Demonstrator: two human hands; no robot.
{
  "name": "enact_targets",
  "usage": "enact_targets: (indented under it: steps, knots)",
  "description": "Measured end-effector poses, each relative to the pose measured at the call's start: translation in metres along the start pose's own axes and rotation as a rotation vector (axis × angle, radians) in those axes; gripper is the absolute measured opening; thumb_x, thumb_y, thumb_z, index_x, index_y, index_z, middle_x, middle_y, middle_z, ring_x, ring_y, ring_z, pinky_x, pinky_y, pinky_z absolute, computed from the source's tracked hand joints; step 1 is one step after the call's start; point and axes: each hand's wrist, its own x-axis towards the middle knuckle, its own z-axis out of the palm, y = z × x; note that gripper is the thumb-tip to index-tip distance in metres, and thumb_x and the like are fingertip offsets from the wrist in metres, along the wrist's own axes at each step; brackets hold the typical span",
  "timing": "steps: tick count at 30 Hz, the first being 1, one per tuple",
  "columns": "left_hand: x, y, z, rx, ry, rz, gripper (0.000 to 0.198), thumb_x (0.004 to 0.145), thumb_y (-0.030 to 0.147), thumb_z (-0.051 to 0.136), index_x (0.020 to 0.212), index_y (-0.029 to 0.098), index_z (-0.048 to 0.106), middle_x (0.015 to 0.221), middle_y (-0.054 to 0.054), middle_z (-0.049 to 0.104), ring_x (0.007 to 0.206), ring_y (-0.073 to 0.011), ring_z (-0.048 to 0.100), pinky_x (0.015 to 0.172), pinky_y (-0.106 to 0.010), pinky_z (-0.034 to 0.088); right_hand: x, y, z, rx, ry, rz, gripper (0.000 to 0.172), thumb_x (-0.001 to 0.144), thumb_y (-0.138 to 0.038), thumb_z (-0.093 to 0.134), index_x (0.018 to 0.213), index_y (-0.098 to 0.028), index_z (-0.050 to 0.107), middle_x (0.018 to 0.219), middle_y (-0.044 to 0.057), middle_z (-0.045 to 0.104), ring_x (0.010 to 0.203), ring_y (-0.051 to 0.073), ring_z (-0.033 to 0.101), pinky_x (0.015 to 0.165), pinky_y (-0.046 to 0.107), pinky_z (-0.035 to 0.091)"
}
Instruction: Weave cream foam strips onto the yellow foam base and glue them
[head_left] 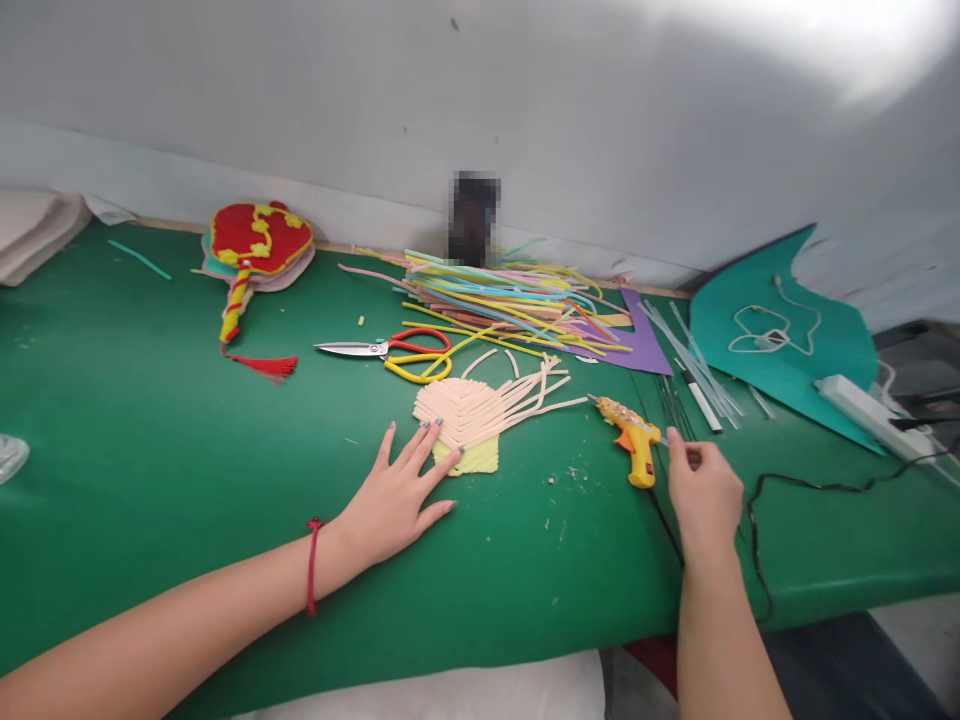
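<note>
My left hand (401, 485) lies with spread fingers on the lower left edge of a woven piece of pale peach pipe cleaners (469, 408). Loose strands fan out from it to the right, and a yellow-green woven piece (476, 457) shows beneath. My right hand (703, 485) is closed just behind a yellow hot glue gun (637, 445). A short pale end, like a glue stick, shows between the gun's rear and my fingertips. The gun's nozzle points left, near the tip of a peach strand. Scissors (390, 350) with red and yellow handles lie above the woven piece.
Colourful pipe cleaners (510, 300) are heaped at the back. A red and yellow fan (259, 240) with a tassel lies left. Clear glue sticks (697, 365), a marker (701, 400), teal sheet (772, 370) and power strip (870, 415) are right. A black cord (810, 485) crosses the green table.
</note>
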Motion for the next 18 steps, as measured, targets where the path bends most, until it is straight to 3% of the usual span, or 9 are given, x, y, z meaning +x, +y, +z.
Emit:
enact_targets:
  steps: [3, 7, 12, 15, 18]
  knots:
    - [0.0, 0.0, 0.0, 0.006, 0.014, 0.003, 0.053, 0.094, 0.05, 0.04, 0.141, 0.028, 0.04, 0.153, -0.018, 0.028, 0.14, -0.0313, 0.029, 0.11, -0.061, 0.018, -0.001, 0.005, 0.009, -0.052, -0.265, 0.069, 0.048, 0.082, -0.065, 0.041, 0.083, -0.02, 0.058, 0.08, 0.01, 0.066, 0.07, 0.025, 0.059, 0.066, 0.036, 0.042]
    - [-0.001, -0.001, 0.001, 0.004, 0.059, 0.076, 0.049, 0.095, 0.047, 0.04, 0.139, 0.027, 0.043, 0.153, -0.016, 0.03, 0.138, -0.0301, 0.033, 0.112, -0.06, 0.014, 0.0, -0.002, 0.021, -0.034, -0.338, 0.054, 0.049, 0.08, -0.064, 0.044, 0.092, -0.018, 0.057, 0.087, 0.011, 0.066, 0.075, 0.025, 0.061, 0.067, 0.033, 0.042]
    - [-0.001, -0.002, 0.0, -0.025, 0.141, 0.204, 0.04, 0.096, 0.04, 0.039, 0.129, 0.022, 0.053, 0.146, -0.014, 0.043, 0.132, -0.0257, 0.044, 0.114, -0.055, 0.014, 0.004, -0.009, 0.026, -0.053, -0.291, 0.073, 0.044, 0.085, -0.052, 0.042, 0.098, -0.012, 0.055, 0.09, 0.018, 0.066, 0.078, 0.029, 0.062, 0.064, 0.035, 0.041]
    - [-0.001, -0.001, -0.004, -0.048, 0.248, 0.262, 0.029, 0.097, 0.029, 0.041, 0.114, 0.019, 0.062, 0.13, -0.011, 0.059, 0.121, -0.0217, 0.054, 0.111, -0.047, 0.029, 0.007, -0.013, 0.02, -0.017, -0.23, 0.1, 0.045, 0.09, -0.046, 0.034, 0.105, -0.008, 0.052, 0.083, 0.018, 0.067, 0.075, 0.028, 0.063, 0.064, 0.035, 0.042]
    - [0.001, -0.002, -0.008, -0.058, 0.347, 0.233, 0.023, 0.096, 0.02, 0.043, 0.098, 0.018, 0.065, 0.103, -0.007, 0.07, 0.094, -0.0168, 0.063, 0.096, -0.037, 0.044, 0.005, -0.025, 0.007, 0.141, -0.113, 0.065, 0.047, 0.092, -0.048, 0.03, 0.109, -0.009, 0.048, 0.076, 0.013, 0.067, 0.066, 0.024, 0.063, 0.062, 0.034, 0.043]
